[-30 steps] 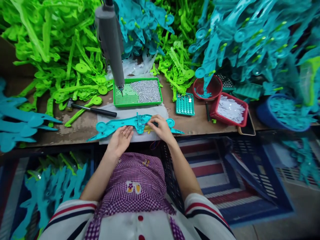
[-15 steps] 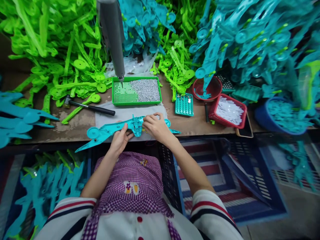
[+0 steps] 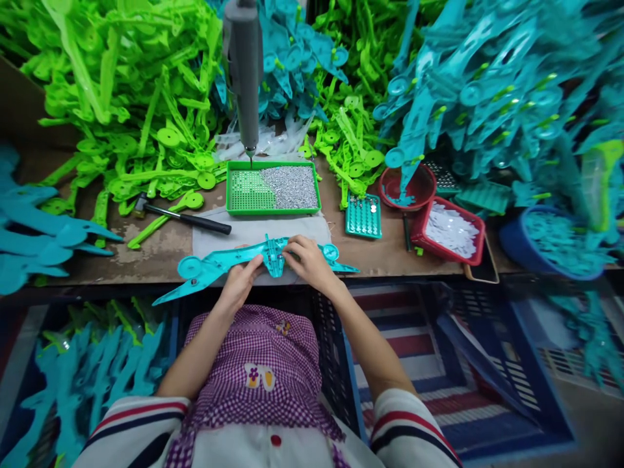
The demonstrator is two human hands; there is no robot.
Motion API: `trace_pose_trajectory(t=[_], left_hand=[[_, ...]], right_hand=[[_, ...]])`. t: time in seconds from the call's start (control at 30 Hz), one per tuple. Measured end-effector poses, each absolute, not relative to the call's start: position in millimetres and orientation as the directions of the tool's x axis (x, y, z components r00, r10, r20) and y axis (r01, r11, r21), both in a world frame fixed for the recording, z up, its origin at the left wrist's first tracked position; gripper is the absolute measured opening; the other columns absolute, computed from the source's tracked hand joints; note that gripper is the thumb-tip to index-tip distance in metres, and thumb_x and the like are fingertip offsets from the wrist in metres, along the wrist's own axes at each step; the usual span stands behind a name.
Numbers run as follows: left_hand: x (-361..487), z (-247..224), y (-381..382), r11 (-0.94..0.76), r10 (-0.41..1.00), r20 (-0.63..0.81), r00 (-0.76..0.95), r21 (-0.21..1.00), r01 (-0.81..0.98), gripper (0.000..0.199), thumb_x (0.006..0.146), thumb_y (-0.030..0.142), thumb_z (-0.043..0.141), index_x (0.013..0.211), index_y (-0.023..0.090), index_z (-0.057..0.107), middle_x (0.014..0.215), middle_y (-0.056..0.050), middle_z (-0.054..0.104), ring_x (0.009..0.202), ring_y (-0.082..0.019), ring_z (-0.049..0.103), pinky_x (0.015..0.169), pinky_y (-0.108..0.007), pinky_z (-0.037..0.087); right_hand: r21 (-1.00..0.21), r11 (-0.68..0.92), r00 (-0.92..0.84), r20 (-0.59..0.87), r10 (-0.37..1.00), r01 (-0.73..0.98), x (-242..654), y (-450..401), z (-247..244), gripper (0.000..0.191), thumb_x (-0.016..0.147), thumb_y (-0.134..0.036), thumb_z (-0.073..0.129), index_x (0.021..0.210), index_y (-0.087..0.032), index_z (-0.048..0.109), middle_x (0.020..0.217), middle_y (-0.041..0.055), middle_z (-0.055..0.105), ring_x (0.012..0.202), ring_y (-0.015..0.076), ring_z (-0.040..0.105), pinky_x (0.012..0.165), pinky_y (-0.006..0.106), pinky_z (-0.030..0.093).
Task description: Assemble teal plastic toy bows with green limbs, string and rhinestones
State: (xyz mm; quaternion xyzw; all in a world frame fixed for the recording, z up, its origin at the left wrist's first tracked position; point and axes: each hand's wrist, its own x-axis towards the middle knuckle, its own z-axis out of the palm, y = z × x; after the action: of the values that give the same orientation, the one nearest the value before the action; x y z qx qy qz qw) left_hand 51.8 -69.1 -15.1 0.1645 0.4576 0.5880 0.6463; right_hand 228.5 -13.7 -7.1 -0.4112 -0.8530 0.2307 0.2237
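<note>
A long turquoise plastic part [image 3: 217,262] lies across the grey cloth [image 3: 312,227] at the table's front edge. My left hand [image 3: 242,278] grips it left of its middle, thumb on top. At its raised middle piece, my right hand [image 3: 309,261] has its fingers pinched together; whether a small item sits between them is hidden. Behind the cloth stands a green tray [image 3: 273,212] of small metal pieces, with a hanging grey screwdriver [image 3: 247,84] above it. A hammer [image 3: 195,220] rests to the left.
Piles of green parts [image 3: 127,91] and turquoise parts [image 3: 487,84] rise at the back. On the right are a teal tray [image 3: 363,216], a red bowl [image 3: 408,188], a red basket [image 3: 451,227] of white pieces and a blue bowl [image 3: 550,250]. Crates stand below the table.
The view has shifted slightly, moving the scene down and right. My right fingers have drawn closer together at the middle piece; my left hand still grips the turquoise part.
</note>
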Motion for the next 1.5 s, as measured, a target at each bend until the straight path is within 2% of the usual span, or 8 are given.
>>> trace_pose_trajectory(t=[0.17, 0.3, 0.43, 0.7, 0.87, 1.03, 1.33, 1.5], left_hand=[[48.2, -12.0, -67.7, 0.324, 0.888, -0.458, -0.051, 0.700, -0.636, 0.056, 0.068, 0.025, 0.085, 0.116, 0.020, 0.057, 0.097, -0.003, 0.074, 0.092, -0.021, 0.072, 0.091, -0.041, 0.056], [52.3, -8.6, -66.1, 0.285, 0.868, -0.480, -0.125, 0.689, -0.666, 0.068, 0.066, 0.022, 0.086, 0.125, 0.021, 0.053, 0.099, -0.004, 0.075, 0.095, -0.021, 0.071, 0.092, -0.039, 0.055], [61.1, -3.8, -67.6, 0.223, 0.870, -0.448, -0.207, 0.731, -0.644, 0.084, 0.065, 0.023, 0.087, 0.137, 0.027, 0.044, 0.111, -0.004, 0.073, 0.102, -0.022, 0.070, 0.096, -0.040, 0.053], [60.4, -4.5, -69.1, 0.197, 0.903, -0.391, -0.175, 0.742, -0.641, 0.095, 0.058, 0.025, 0.090, 0.139, 0.027, 0.041, 0.118, -0.007, 0.070, 0.103, -0.020, 0.068, 0.100, -0.036, 0.048], [55.0, -11.3, -69.3, 0.235, 0.916, -0.377, -0.136, 0.780, -0.580, 0.095, 0.057, 0.024, 0.091, 0.139, 0.025, 0.043, 0.111, -0.006, 0.072, 0.100, -0.020, 0.069, 0.098, -0.035, 0.048], [54.7, -13.3, -70.1, 0.197, 0.911, -0.377, -0.167, 0.754, -0.627, 0.100, 0.052, 0.020, 0.092, 0.139, 0.025, 0.042, 0.103, -0.004, 0.073, 0.098, -0.019, 0.068, 0.098, -0.035, 0.047], [49.0, -13.7, -69.2, 0.268, 0.921, -0.375, -0.105, 0.806, -0.528, 0.086, 0.059, 0.023, 0.089, 0.134, 0.023, 0.047, 0.093, -0.002, 0.074, 0.091, -0.019, 0.070, 0.093, -0.035, 0.052], [48.2, -12.1, -69.6, 0.295, 0.914, -0.398, -0.080, 0.788, -0.540, 0.084, 0.060, 0.024, 0.088, 0.134, 0.023, 0.048, 0.091, -0.002, 0.074, 0.086, -0.020, 0.071, 0.088, -0.037, 0.055]], right_hand=[[-0.605, 0.534, -0.540, 0.194, 0.819, 0.591, 229.2, -14.0, -10.2, 0.019, 0.096, -0.029, 0.047, 0.094, -0.021, 0.063, 0.100, 0.0081, 0.063, 0.096, 0.0210, 0.059, 0.084, 0.036, 0.043], [-0.595, 0.520, -0.520, 0.193, 0.832, 0.613, 226.9, -17.2, -12.2, 0.019, 0.096, -0.029, 0.046, 0.094, -0.022, 0.064, 0.103, 0.0085, 0.063, 0.099, 0.0215, 0.059, 0.087, 0.037, 0.043], [-0.606, 0.501, -0.510, 0.177, 0.842, 0.618, 224.7, -19.8, -9.3, 0.020, 0.097, -0.029, 0.046, 0.094, -0.022, 0.065, 0.102, 0.0082, 0.063, 0.098, 0.0212, 0.059, 0.087, 0.037, 0.043], [-0.681, 0.310, -0.381, 0.049, 0.923, 0.663, 212.5, -28.0, -0.8, 0.013, 0.091, -0.027, 0.054, 0.087, -0.022, 0.066, 0.103, 0.0072, 0.061, 0.098, 0.0220, 0.059, 0.086, 0.039, 0.042], [-0.694, 0.260, -0.339, 0.025, 0.940, 0.671, 206.5, -31.5, -0.2, 0.014, 0.089, -0.028, 0.056, 0.084, -0.022, 0.068, 0.106, 0.0077, 0.060, 0.108, 0.0247, 0.056, 0.094, 0.045, 0.038], [-0.686, 0.276, -0.369, 0.012, 0.929, 0.673, 207.6, -33.0, -0.3, 0.015, 0.090, -0.029, 0.056, 0.085, -0.022, 0.068, 0.108, 0.0082, 0.060, 0.108, 0.0251, 0.056, 0.096, 0.047, 0.038], [-0.704, 0.283, -0.327, 0.076, 0.942, 0.651, 211.6, -34.7, -5.3, 0.017, 0.091, -0.030, 0.053, 0.086, -0.022, 0.067, 0.105, 0.0082, 0.060, 0.104, 0.0239, 0.057, 0.094, 0.044, 0.041], [-0.691, 0.315, -0.361, 0.084, 0.929, 0.650, 214.0, -34.2, -2.7, 0.017, 0.092, -0.030, 0.052, 0.089, -0.022, 0.067, 0.106, 0.0091, 0.060, 0.102, 0.0235, 0.058, 0.090, 0.041, 0.044]])
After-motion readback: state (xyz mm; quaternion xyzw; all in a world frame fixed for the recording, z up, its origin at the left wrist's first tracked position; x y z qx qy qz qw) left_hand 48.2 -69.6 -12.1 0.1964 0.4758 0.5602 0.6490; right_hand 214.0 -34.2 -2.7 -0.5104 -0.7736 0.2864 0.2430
